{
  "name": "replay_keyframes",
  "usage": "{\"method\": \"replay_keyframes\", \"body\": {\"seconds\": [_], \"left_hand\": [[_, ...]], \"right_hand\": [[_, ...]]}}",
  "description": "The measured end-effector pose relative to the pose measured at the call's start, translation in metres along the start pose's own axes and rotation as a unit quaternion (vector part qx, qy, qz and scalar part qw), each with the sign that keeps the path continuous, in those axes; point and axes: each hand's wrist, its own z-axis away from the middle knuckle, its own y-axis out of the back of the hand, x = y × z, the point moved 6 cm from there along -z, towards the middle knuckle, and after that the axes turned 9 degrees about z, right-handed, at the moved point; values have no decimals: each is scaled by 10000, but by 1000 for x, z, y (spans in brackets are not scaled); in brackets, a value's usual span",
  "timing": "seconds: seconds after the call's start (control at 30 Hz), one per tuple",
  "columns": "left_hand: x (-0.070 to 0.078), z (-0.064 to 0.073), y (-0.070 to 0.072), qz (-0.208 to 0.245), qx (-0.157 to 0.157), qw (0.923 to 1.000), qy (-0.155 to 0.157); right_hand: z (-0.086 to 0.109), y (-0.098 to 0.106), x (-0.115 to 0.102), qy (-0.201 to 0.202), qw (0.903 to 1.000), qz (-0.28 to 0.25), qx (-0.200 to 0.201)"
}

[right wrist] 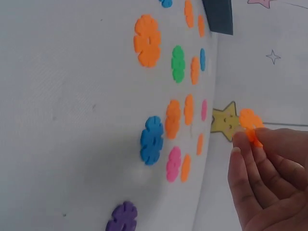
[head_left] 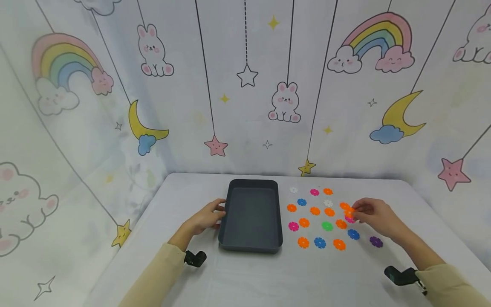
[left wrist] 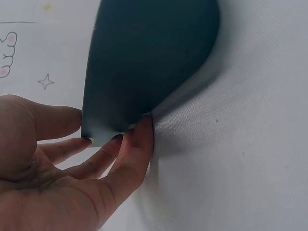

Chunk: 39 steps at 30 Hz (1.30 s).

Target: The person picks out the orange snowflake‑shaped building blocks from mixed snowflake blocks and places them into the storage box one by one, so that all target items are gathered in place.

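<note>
A dark grey rectangular tray (head_left: 251, 217) lies on the white table. My left hand (head_left: 205, 217) holds its left side, the thumb at the rim and the fingers against the outer wall in the left wrist view. At the right, my right hand (head_left: 377, 216) pinches an orange flower-shaped plastic disc (right wrist: 250, 118) between thumb and fingertips, lifted off the table. Beneath that hand a pink disc (right wrist: 173, 164) lies flat. Close by are a blue disc (head_left: 353, 234) and a purple disc (head_left: 376, 242).
Several more notched discs lie spread right of the tray, among them a green disc (head_left: 327, 226), a white disc (head_left: 293, 190) and an orange disc (head_left: 303, 242). A patterned cloth (head_left: 245, 111) hangs behind the table.
</note>
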Motion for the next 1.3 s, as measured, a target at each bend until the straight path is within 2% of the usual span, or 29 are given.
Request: {"method": "replay_keyframes", "body": {"seconds": [0.4,0.67,0.97,1.3], "left_hand": [[0,-1,0,70,15,10000,0],[-1,-2,-1,90,28,10000,16],[-1,1,-2,107,21,9999,25],[0,1,-2,121,7,9999,42]], "right_hand": [[-14,-16,-43,188,9995,-248,-11],[-24,-29,-59,234,9985,-459,-182],[-30,-43,-77,492,9966,-586,-296],[-45,-70,-99,562,9943,-813,-401]]}}
